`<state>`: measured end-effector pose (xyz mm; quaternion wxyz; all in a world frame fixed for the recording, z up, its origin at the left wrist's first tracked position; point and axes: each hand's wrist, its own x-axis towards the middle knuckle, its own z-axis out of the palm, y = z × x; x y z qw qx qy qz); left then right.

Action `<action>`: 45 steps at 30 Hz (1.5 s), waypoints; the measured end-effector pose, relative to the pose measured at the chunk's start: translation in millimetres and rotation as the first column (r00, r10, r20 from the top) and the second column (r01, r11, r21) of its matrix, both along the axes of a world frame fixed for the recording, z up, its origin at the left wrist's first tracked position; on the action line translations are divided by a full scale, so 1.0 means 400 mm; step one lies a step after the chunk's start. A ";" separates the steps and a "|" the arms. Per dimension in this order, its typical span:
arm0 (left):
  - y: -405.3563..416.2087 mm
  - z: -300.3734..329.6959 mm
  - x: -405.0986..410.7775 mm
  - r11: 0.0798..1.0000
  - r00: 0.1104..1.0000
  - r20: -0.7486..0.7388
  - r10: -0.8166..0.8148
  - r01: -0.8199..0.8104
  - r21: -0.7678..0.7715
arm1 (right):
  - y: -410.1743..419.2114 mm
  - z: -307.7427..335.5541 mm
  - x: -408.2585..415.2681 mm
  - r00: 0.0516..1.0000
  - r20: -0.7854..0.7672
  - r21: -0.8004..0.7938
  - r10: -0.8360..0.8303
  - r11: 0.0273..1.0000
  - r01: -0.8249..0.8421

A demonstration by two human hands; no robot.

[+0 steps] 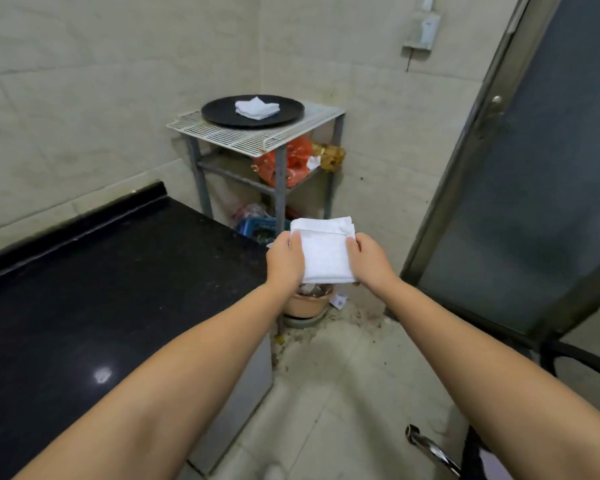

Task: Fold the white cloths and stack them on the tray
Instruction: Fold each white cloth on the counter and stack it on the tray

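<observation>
A folded white cloth [324, 249] is held in the air between both hands, past the end of the black counter. My left hand [284, 259] grips its left edge, thumb on top. My right hand [369, 259] grips its right edge the same way. Farther back, a round black tray [215, 114] lies on a white wire rack. One folded white cloth [257, 107] sits in the tray's middle.
The wire rack [243, 136] tops a grey metal stand in the corner, with an orange bag [293, 161] on its lower shelf. The black counter [84, 289] runs along the left. A bin [307, 301] stands on the floor below my hands. A glass door [534, 168] is at the right.
</observation>
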<state>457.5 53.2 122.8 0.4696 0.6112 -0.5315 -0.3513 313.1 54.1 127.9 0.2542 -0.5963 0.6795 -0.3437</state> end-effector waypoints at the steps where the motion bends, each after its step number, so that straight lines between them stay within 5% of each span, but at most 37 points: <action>1: -0.053 0.010 -0.012 1.000 1.000 -0.002 0.006 -0.007 -0.020 | -0.053 0.013 -0.010 1.000 0.009 -0.018 0.005 1.000 -0.005; 14: -0.792 0.218 -0.006 0.966 0.985 0.020 0.174 -0.166 -0.197 | -0.835 0.215 0.008 0.990 -0.016 -0.156 0.143 0.977 -0.143; 29: -1.465 0.276 0.120 0.824 0.825 0.041 0.564 -0.559 -0.091 | -1.675 0.290 0.172 0.857 -0.157 -0.172 0.490 0.841 -0.512; 45: -1.637 0.151 0.219 0.642 0.622 0.355 0.698 -0.763 0.075 | -1.948 0.171 0.305 0.618 -0.161 0.022 0.769 0.629 -0.777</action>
